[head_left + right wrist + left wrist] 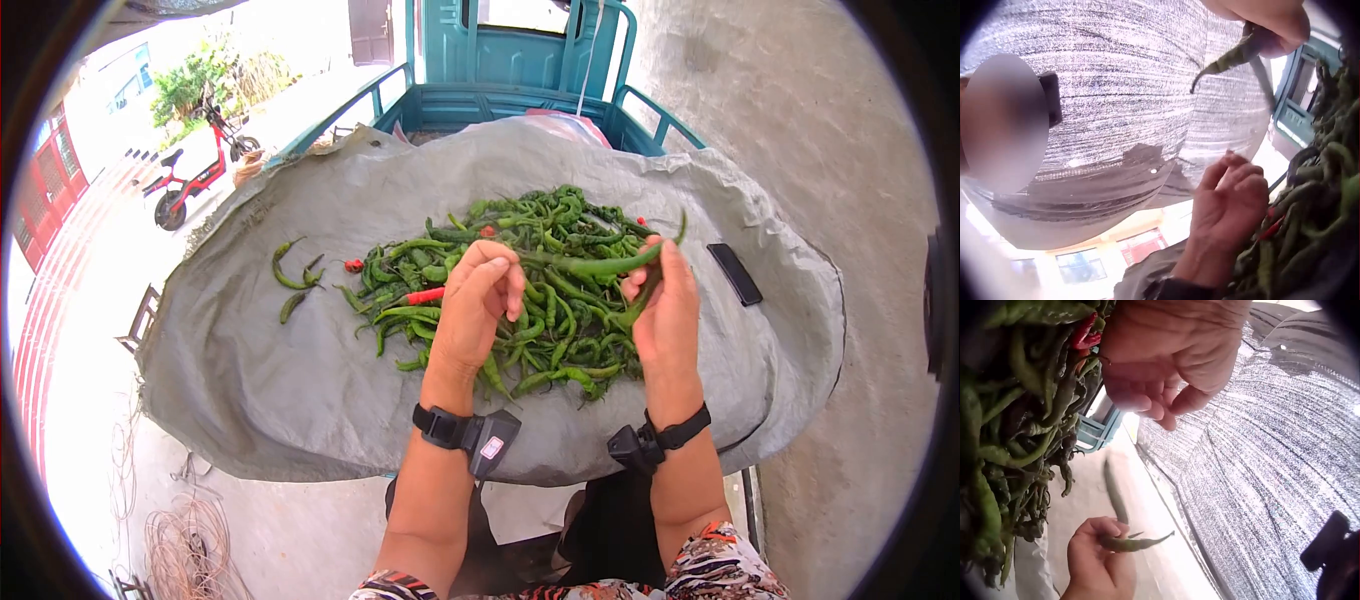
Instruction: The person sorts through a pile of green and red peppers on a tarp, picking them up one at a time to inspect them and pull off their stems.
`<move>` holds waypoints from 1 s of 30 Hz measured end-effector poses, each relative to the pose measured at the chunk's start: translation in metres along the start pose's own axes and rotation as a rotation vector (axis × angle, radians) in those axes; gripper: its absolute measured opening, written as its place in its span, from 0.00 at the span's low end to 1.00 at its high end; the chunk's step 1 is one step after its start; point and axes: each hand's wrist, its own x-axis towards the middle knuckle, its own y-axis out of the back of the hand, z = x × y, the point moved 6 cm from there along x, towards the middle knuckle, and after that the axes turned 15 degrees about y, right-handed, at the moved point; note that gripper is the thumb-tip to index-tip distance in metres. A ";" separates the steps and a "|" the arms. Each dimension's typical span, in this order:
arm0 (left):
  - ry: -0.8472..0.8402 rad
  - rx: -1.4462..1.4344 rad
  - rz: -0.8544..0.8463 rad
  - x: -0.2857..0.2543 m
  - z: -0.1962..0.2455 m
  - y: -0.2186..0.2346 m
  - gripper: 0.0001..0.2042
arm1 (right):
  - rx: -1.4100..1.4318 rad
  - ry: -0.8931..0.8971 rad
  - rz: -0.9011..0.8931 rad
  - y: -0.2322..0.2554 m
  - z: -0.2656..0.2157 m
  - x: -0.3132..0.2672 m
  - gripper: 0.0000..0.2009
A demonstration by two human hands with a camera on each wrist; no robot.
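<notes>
Green peppers [560, 340] lie heaped on a grey cloth, with a few red ones among them. The right hand [668, 315] pinches green peppers at the heap's right side; one long pepper [600, 266] points toward the left hand [470, 315]. Two peppers show in its grip in the left wrist view, one upright [1115, 494] and one lying sideways [1135, 544]. Above the heap's left part, the left hand has its fingers loosely bent and holds nothing. In the right wrist view, a curved pepper [1229, 60] hangs from the right hand [1272, 22].
A black phone [735, 274] lies on the grey cloth [270, 400] right of the heap. Several loose peppers [290, 275] rest at the left. Behind stands a teal cart frame [500, 65]; a red scooter [205, 170] is at far left, with coiled wire [190, 550] on the ground.
</notes>
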 end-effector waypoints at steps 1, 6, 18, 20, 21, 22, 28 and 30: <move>-0.013 -0.001 0.014 0.000 0.000 0.002 0.05 | -0.051 0.070 0.020 0.009 -0.004 0.006 0.12; -0.011 0.058 0.051 0.000 -0.002 0.003 0.05 | -0.703 0.310 0.037 0.036 -0.032 0.027 0.17; 0.107 0.453 -0.104 -0.006 -0.009 -0.028 0.14 | -0.524 0.464 -0.176 0.000 -0.034 0.004 0.16; 0.132 0.462 -0.106 -0.007 -0.010 -0.031 0.12 | -0.505 0.471 -0.185 -0.012 -0.029 -0.004 0.17; 0.155 0.482 -0.100 -0.007 -0.011 -0.030 0.11 | -0.499 0.467 -0.219 -0.015 -0.027 -0.007 0.17; 0.177 0.501 -0.095 -0.007 -0.012 -0.030 0.10 | -0.494 0.465 -0.240 -0.017 -0.026 -0.009 0.17; 0.210 0.438 -0.191 -0.006 -0.017 -0.028 0.08 | -0.549 0.454 -0.266 -0.018 -0.021 -0.009 0.17; 0.242 0.446 -0.262 -0.009 -0.017 -0.029 0.09 | -0.653 0.449 -0.294 -0.011 -0.020 -0.003 0.17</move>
